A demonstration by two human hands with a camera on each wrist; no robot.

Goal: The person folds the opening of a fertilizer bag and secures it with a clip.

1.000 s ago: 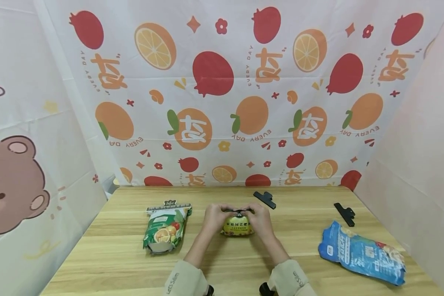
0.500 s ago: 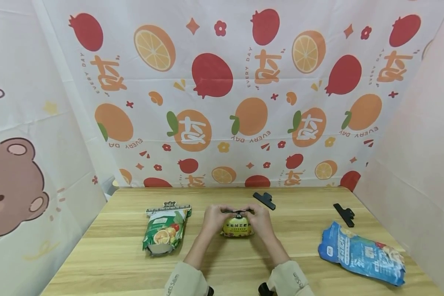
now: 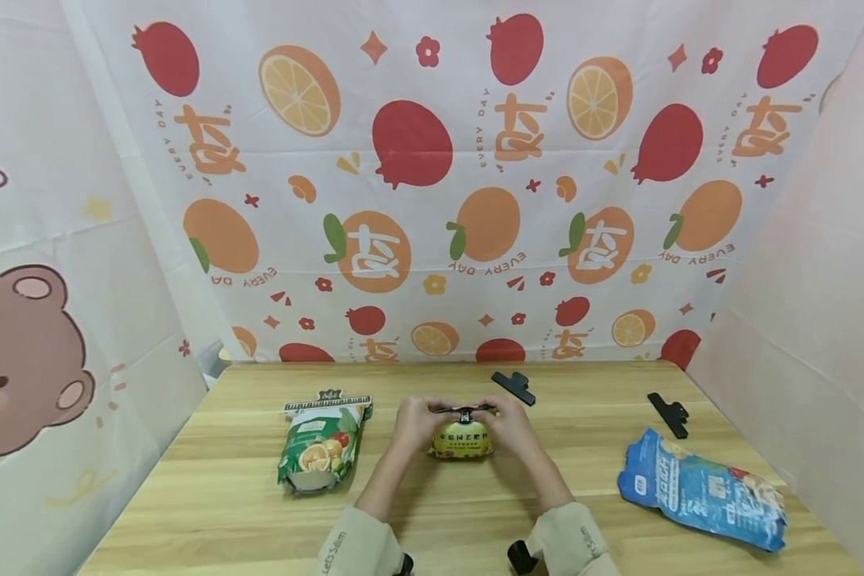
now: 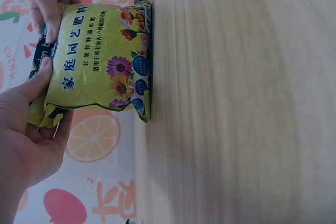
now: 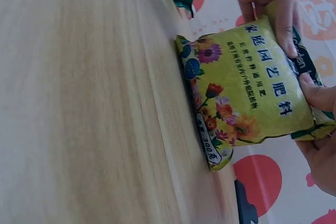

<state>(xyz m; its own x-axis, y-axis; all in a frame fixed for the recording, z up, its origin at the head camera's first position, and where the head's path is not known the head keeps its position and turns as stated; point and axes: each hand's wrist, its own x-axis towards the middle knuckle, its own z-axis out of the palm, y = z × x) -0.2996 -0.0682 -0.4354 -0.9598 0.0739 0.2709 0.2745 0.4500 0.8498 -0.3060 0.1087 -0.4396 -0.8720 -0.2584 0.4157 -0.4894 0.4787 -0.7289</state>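
A small yellow-green bag of garden fertilizer (image 3: 461,442), printed with flowers, stands upright with its bottom edge on the wooden table. My left hand (image 3: 419,422) pinches one end of its folded dark top edge between thumb and fingers. At the other end, my right hand (image 3: 507,422) pinches that same top edge. Up close in the left wrist view, the left thumb (image 4: 39,80) presses the front of the fold while the fingers lie behind it. In the right wrist view the right thumb (image 5: 317,93) does likewise. The back of the bag is hidden.
On the left lies a green fruit-printed bag (image 3: 320,452) with a piano-key clip (image 3: 328,403) across its top. One black clip (image 3: 514,387) lies behind the right hand, another black clip (image 3: 668,415) farther right. A crumpled blue bag (image 3: 706,490) lies at right.
My right hand and forearm have shifted slightly to the right along the top edge. The left hand and the fertilizer bag hold almost the same place.
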